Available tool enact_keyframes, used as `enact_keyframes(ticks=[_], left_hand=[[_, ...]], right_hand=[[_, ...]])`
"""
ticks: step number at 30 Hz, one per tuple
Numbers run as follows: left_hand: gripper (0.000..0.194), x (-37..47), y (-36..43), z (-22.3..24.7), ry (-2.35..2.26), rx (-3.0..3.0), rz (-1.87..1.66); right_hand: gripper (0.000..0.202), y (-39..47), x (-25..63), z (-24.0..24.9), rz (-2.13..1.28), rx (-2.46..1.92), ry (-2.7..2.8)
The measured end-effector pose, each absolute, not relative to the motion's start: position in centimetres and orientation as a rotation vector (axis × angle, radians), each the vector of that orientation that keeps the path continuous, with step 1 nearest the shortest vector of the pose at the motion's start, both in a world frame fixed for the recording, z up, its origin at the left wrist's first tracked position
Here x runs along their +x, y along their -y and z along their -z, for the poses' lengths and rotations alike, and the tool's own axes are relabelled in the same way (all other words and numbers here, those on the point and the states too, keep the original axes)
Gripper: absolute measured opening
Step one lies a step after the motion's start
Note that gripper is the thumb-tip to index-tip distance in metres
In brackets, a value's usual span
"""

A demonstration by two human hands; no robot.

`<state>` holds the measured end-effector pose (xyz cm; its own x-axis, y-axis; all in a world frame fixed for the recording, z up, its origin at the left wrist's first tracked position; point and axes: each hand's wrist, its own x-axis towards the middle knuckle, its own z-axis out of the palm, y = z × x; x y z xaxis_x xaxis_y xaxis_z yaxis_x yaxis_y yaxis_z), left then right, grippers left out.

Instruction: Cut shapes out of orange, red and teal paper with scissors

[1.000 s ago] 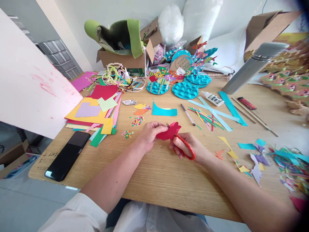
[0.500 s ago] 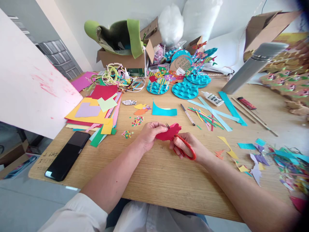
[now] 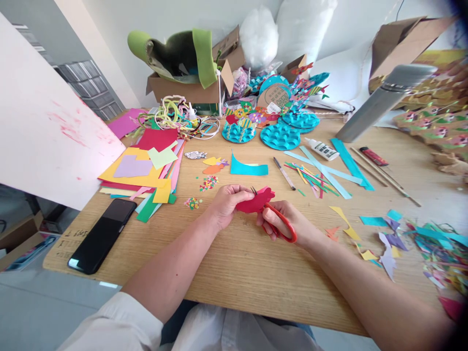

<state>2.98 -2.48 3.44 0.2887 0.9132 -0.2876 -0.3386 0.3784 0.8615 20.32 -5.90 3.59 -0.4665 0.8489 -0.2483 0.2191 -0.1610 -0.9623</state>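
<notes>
While the red paper [image 3: 256, 201] is pinched by the fingers of the left hand [image 3: 229, 204], just nearer than the blue paper [image 3: 248, 169], the scissors [image 3: 289, 224] are gripped in curled fingers of the right hand [image 3: 284, 218]; a pen [image 3: 284, 173] is seen right of the blue paper.

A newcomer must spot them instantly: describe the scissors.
Find the wooden table, then the two forearms reaching over its near edge. The left hand pinches red paper; the right hand holds the scissors. Their looped red handle sets them apart from the similarly coloured paper.
</notes>
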Motion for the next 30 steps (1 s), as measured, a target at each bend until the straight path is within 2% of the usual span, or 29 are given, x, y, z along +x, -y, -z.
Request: enact_keyframes(ticks=[30], left_hand=[[0.021, 2.89, 2.49, -3.64, -0.924, 0.723, -0.923]], right_hand=[[0.069, 5.78, 20.42, -3.39, -1.629, -1.236, 1.631]])
